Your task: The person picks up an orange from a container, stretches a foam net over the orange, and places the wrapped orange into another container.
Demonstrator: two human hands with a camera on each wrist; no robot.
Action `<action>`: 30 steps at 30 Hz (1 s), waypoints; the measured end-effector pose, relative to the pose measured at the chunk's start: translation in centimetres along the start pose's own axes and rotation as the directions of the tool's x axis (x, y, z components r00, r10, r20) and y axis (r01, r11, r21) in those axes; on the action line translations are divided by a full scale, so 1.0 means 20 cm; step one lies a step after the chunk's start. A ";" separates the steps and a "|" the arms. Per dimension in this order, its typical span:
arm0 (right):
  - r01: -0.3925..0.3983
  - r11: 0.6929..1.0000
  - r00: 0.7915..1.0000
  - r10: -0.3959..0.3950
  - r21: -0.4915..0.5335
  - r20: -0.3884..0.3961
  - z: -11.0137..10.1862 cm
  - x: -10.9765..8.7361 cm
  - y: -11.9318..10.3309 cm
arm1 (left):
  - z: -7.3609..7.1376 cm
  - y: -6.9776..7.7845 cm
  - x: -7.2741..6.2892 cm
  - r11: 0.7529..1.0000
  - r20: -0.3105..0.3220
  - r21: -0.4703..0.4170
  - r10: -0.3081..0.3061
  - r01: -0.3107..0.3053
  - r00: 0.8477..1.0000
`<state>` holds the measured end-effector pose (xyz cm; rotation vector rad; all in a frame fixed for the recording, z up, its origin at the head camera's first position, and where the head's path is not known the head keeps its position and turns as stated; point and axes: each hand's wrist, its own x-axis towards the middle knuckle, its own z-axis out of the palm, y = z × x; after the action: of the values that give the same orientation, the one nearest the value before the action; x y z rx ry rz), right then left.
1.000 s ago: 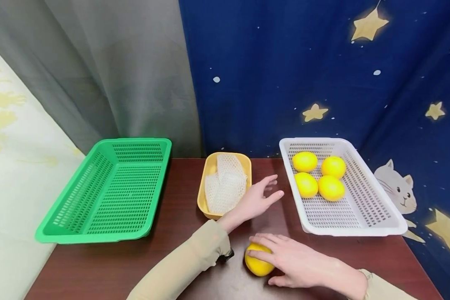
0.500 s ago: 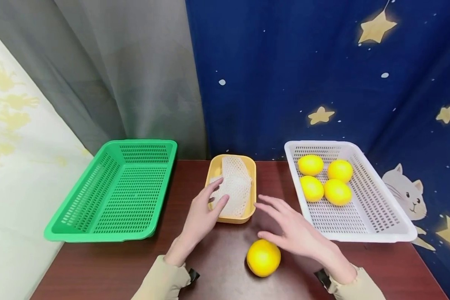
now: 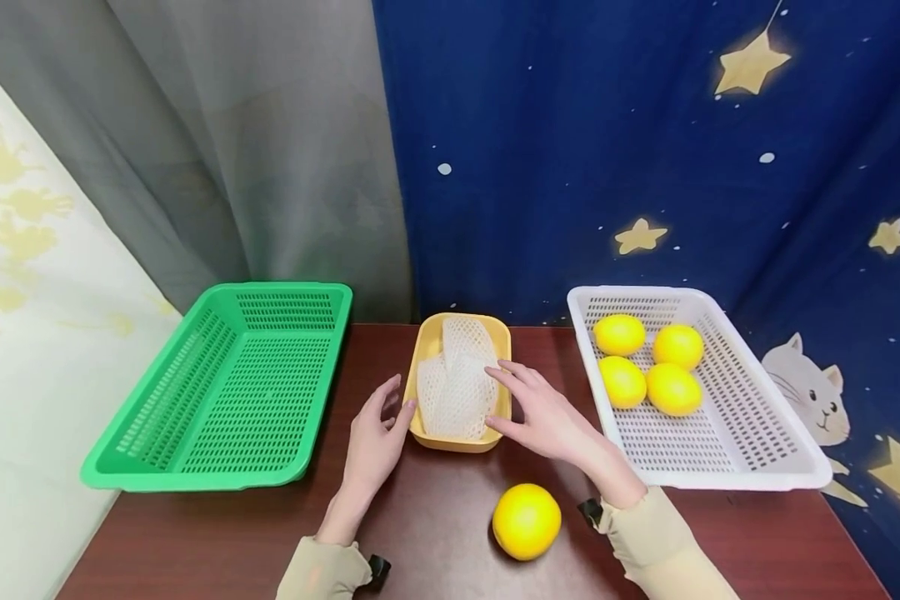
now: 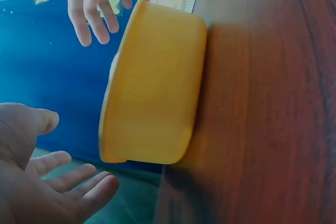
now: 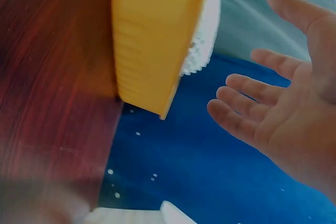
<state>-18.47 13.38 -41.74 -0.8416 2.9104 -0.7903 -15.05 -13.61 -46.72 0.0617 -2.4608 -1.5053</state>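
A small yellow-orange basket (image 3: 457, 445) stands at the back middle of the table with white mesh netting (image 3: 461, 396) inside. My left hand (image 3: 375, 442) is beside its left edge, fingers relaxed and holding nothing. Over the basket's right rim hovers my right hand (image 3: 547, 417), its fingers spread above the edge of the netting. Both wrist views show bare palms, the left hand (image 4: 58, 182) and the right hand (image 5: 283, 93) each apart from the basket wall. A round yellow citrus fruit (image 3: 527, 522) rests on the table in front of the right hand.
On the left stands a large green basket (image 3: 217, 479) with nothing in it. A white basket (image 3: 720, 477) on the right holds several yellow fruits (image 3: 673, 389). Grey and blue curtains (image 3: 510, 167) hang behind the dark red-brown table (image 3: 435, 517).
My right hand has let go of the citrus fruit and moved forward to the small basket. The left hand has drawn back from the right and moved to the basket's left side.
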 end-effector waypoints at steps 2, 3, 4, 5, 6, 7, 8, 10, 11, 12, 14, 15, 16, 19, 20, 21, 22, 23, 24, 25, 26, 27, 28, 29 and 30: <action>-0.014 1.000 1.000 0.014 -0.005 0.018 0.01 0.04 0.00 | 0.01 -0.02 0.01 0.999 0.007 -0.020 -0.025 0.025 1.000; -0.022 1.000 0.999 0.022 -0.005 0.026 0.02 0.05 0.00 | 0.02 -0.03 0.02 0.999 0.011 -0.027 -0.034 0.034 0.999; -0.036 0.999 0.999 0.036 -0.001 0.033 0.02 0.07 0.00 | 0.03 -0.03 0.04 0.999 0.016 -0.030 -0.038 0.038 0.999; -0.050 0.999 0.998 0.050 0.001 0.039 0.02 0.08 0.00 | 0.04 -0.04 0.05 0.999 0.018 -0.032 -0.041 0.042 0.999; -0.064 0.998 0.997 0.064 0.005 0.047 0.03 0.09 0.00 | 0.04 -0.04 0.06 0.998 0.023 -0.032 -0.050 0.050 0.999; -0.077 0.997 0.995 0.077 0.008 0.056 0.03 0.11 0.00 | 0.05 -0.05 0.07 0.998 0.026 -0.033 -0.058 0.059 0.998; -0.092 0.996 0.994 0.091 0.011 0.066 0.03 0.12 0.00 | 0.05 -0.06 0.07 0.997 0.030 -0.032 -0.064 0.065 0.997; -0.125 0.992 0.989 0.123 0.019 0.087 0.03 0.15 0.00 | 0.06 -0.07 0.08 0.996 0.040 -0.034 -0.076 0.077 0.996; -0.139 0.990 0.986 0.137 0.021 0.098 0.04 0.17 0.00 | 0.06 -0.07 0.08 0.996 0.044 -0.034 -0.079 0.081 0.996; -0.149 0.989 0.983 0.145 0.021 0.109 0.04 0.19 0.00 | 0.06 -0.08 0.08 0.996 0.049 -0.036 -0.083 0.085 0.995; -0.155 0.988 0.980 0.153 0.010 0.128 0.04 0.22 0.00 | 0.07 -0.09 0.08 0.996 0.060 -0.035 -0.081 0.083 0.995; -0.160 0.987 0.978 0.158 0.004 0.137 0.05 0.24 0.00 | 0.07 -0.09 0.08 0.996 0.065 -0.035 -0.079 0.081 0.995; -0.163 0.987 0.976 0.162 -0.006 0.147 0.05 0.25 0.00 | 0.07 -0.10 0.08 0.996 0.065 -0.033 -0.078 0.081 0.995; -0.177 0.983 0.968 0.181 -0.037 0.171 0.05 0.28 0.00 | 0.07 -0.10 0.08 0.996 0.072 -0.031 -0.076 0.079 0.994; -0.187 0.981 0.966 0.192 -0.041 0.175 0.04 0.29 0.00 | 0.07 -0.10 0.08 0.996 0.072 -0.030 -0.076 0.079 0.994; -0.198 0.979 0.963 0.203 -0.046 0.178 0.04 0.29 0.00 | 0.07 -0.10 0.08 0.996 0.073 -0.033 -0.076 0.079 0.994; -0.204 0.978 0.961 0.210 -0.051 0.179 0.03 0.30 0.00 | 0.08 -0.10 0.08 0.996 0.072 -0.034 -0.078 0.081 0.994; -0.209 0.976 0.960 0.215 -0.052 0.177 0.03 0.30 0.00 | 0.08 -0.10 0.08 0.996 0.073 -0.036 -0.079 0.082 0.994; -0.210 0.976 0.961 0.216 -0.053 0.171 0.03 0.30 0.00 | 0.08 -0.10 0.08 0.996 0.074 -0.036 -0.081 0.084 0.994; -0.210 0.976 0.963 0.216 -0.054 0.163 0.03 0.30 0.00 | 0.08 -0.10 0.08 0.996 0.074 -0.036 -0.083 0.086 0.994; -0.214 0.975 0.963 0.219 -0.053 0.157 0.03 0.31 0.00 | 0.08 -0.10 0.08 0.995 0.073 -0.037 -0.085 0.088 0.994; -0.215 0.975 0.964 0.221 -0.055 0.147 0.03 0.31 0.00 | 0.08 -0.10 0.08 0.995 0.073 -0.036 -0.086 0.088 0.994; -0.218 0.974 0.965 0.224 -0.056 0.135 0.04 0.31 -0.01 | 0.08 -0.10 0.07 0.995 0.074 -0.037 -0.087 0.090 0.994; -0.222 0.973 0.966 0.227 -0.055 0.121 0.04 0.31 -0.01 | 0.07 -0.09 0.07 0.995 0.075 -0.037 -0.086 0.089 0.993; -0.225 0.973 0.967 0.230 -0.057 0.106 0.04 0.30 -0.01 | 0.07 -0.09 0.07 0.995 0.075 -0.036 -0.085 0.088 0.994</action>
<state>-23.45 9.80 -41.47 -0.5204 2.8643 -0.6405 -16.95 -13.45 -48.73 0.1092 -2.5142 -1.6188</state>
